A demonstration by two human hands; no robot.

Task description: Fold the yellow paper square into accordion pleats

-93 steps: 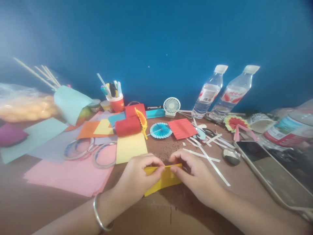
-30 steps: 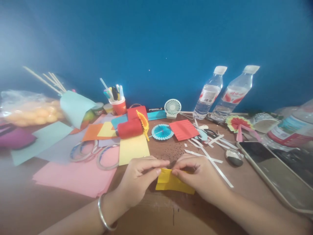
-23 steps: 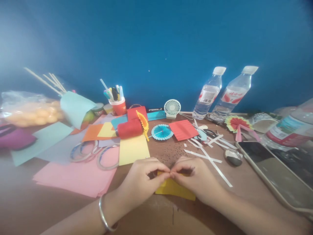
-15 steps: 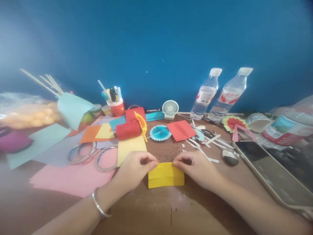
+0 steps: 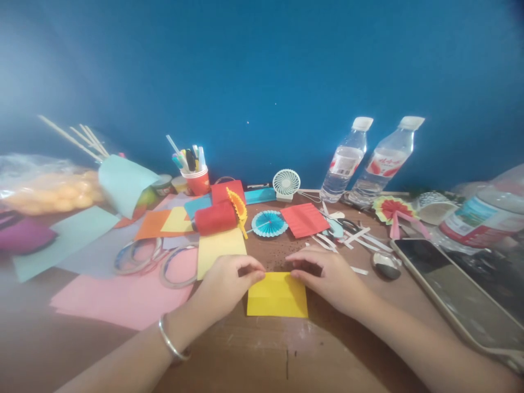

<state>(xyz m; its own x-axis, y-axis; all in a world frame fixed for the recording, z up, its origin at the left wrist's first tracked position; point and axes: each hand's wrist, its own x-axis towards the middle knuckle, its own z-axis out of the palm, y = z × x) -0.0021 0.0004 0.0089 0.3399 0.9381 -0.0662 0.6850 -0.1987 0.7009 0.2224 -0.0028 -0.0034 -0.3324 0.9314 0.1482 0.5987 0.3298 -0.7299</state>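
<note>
A small folded sheet of yellow paper (image 5: 277,299) lies on the table in front of me, with a crease running across it. My left hand (image 5: 231,281) pinches its far left corner between thumb and forefinger. At the far right corner, the thumb of my right hand (image 5: 333,281) touches the paper's edge. The forefinger of that hand is raised away from the thumb, leaving a gap. Beyond the paper are a blue pleated paper disc (image 5: 269,224) and a red pleated sheet (image 5: 305,220).
Coloured sheets (image 5: 123,300) and tape rolls (image 5: 174,281) lie left. A red roll (image 5: 215,217), a pen cup (image 5: 195,181) and a small fan (image 5: 286,184) stand behind. Paper strips (image 5: 357,234), a phone (image 5: 450,295) and water bottles (image 5: 382,164) are right.
The forefinger of my right hand has lifted off the paper and parted from the thumb. The yellow paper looks flatter, and my left hand keeps its pinch.
</note>
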